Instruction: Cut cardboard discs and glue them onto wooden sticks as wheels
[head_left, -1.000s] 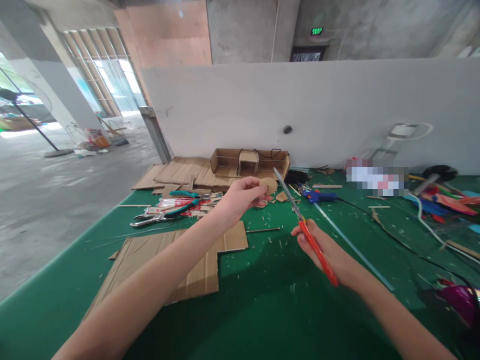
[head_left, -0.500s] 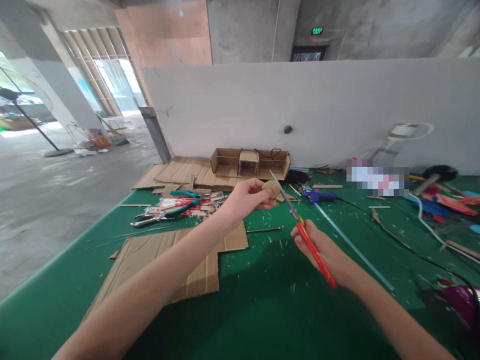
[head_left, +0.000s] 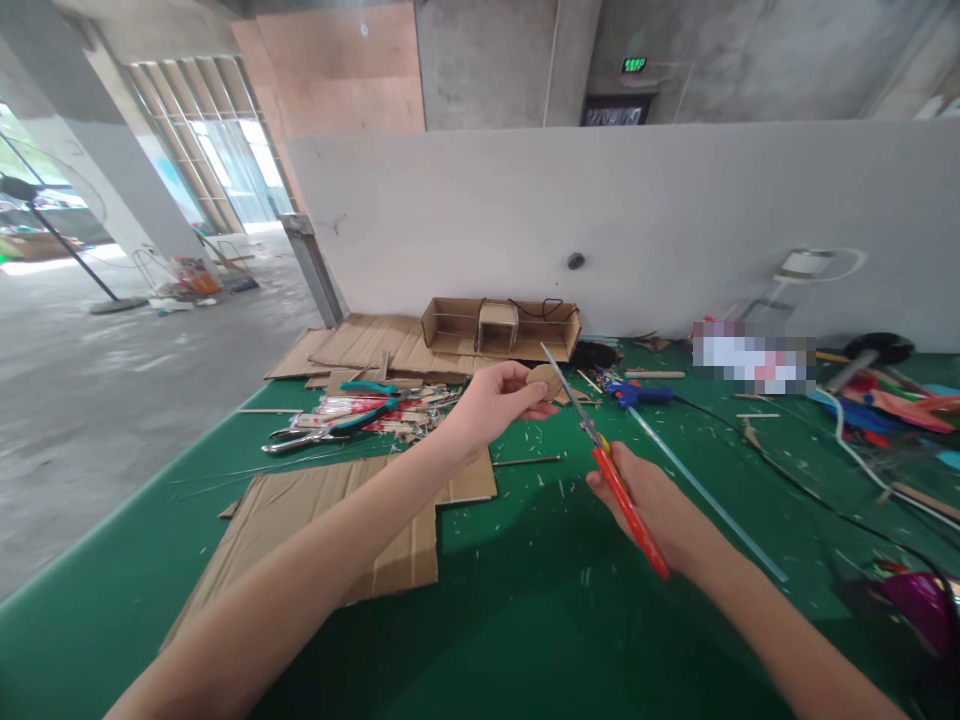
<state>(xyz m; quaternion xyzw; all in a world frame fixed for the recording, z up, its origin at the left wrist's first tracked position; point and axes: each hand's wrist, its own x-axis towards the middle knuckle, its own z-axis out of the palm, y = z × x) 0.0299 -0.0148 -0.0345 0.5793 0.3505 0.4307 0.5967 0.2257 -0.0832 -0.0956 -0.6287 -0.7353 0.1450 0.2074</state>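
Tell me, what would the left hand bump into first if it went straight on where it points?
Probably the scissor blades, just beyond the round cardboard piece that the left hand holds; depth is unclear, so I can't tell whether that piece touches them.

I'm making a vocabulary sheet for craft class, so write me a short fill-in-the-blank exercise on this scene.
1. The person's right hand holds red-handled ____.
2. The small tan disc is held in the person's ____.
3. The glue gun lying on the table is ____ in colour.
4. The colour of the tabletop is ____.

Missing words: scissors; left hand; blue; green.
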